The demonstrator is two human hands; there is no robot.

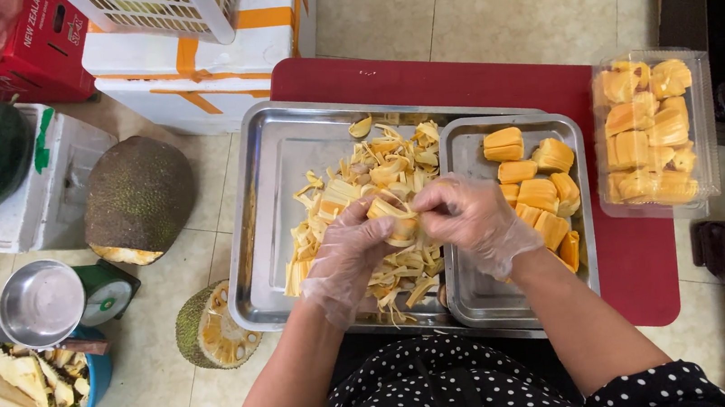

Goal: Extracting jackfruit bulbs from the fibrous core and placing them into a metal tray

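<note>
Both gloved hands, left hand (346, 255) and right hand (473, 218), grasp one jackfruit pod (396, 222) over two steel trays (271, 241).

Shiny steel large tray (266, 196); thin clear plastic gloves on both hands; glossy clear plastic box (700, 129); rough, bumpy jackfruit rind (139, 197); matt red tabletop (642, 262).

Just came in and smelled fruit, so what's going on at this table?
A person in clear plastic gloves is working a piece of jackfruit with both hands, the left hand and right hand pinching it over a big steel tray heaped with pale stringy scraps. Cleaned orange pods lie in a smaller tray beside it, and more fill a clear plastic box. Cut jackfruit chunks sit on the floor.
</note>
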